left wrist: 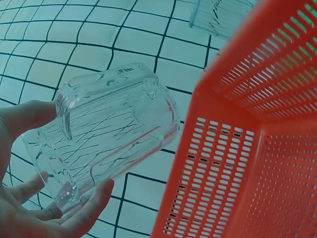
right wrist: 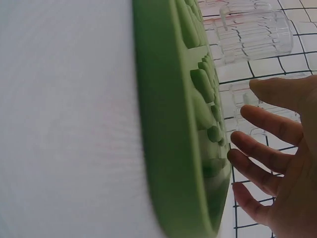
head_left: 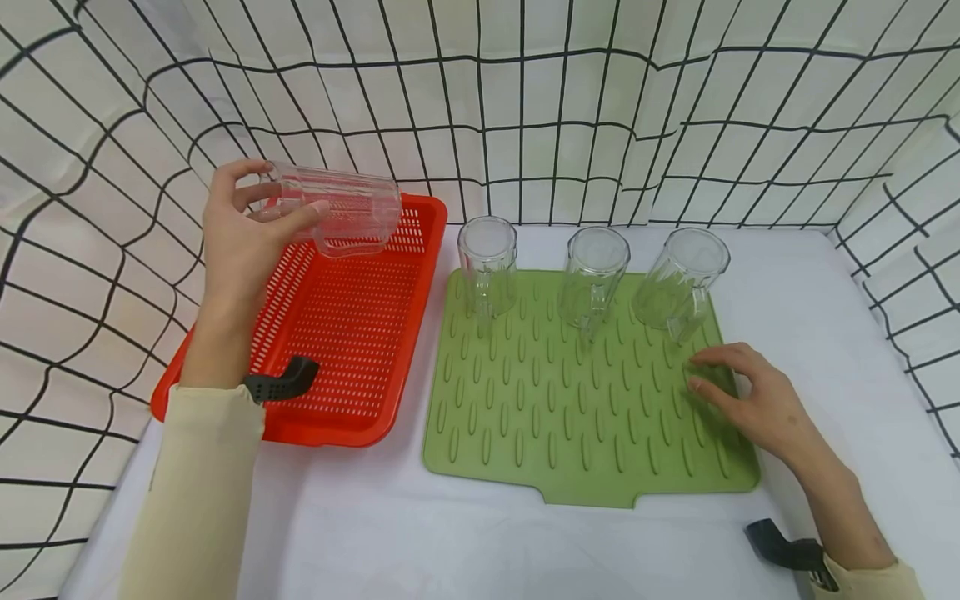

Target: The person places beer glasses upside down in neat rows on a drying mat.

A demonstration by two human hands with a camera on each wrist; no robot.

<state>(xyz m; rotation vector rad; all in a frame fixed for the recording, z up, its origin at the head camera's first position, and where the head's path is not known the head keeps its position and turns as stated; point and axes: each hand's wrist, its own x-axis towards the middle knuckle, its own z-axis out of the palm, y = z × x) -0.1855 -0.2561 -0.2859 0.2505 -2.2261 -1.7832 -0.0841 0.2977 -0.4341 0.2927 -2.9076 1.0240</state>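
My left hand (head_left: 243, 225) grips a clear glass mug (head_left: 337, 208) near one end, holding it tilted on its side above the back of a red perforated basket (head_left: 408, 392). In the left wrist view the fingers and thumb wrap around the mug (left wrist: 114, 119), whose handle faces up. My right hand (head_left: 765, 404) hovers by the right edge of a green ridged drying mat (head_left: 585, 417), fingers loosely spread and holding nothing. Three clear mugs stand along the mat's back edge: a left one (head_left: 487, 267), a middle one (head_left: 595, 279) and a right one (head_left: 682, 283).
A black wire grid (head_left: 525, 117) backed by white cloth encloses the back and both sides. White cloth (head_left: 480, 542) covers the table. The basket's raised rim stands just left of the mat.
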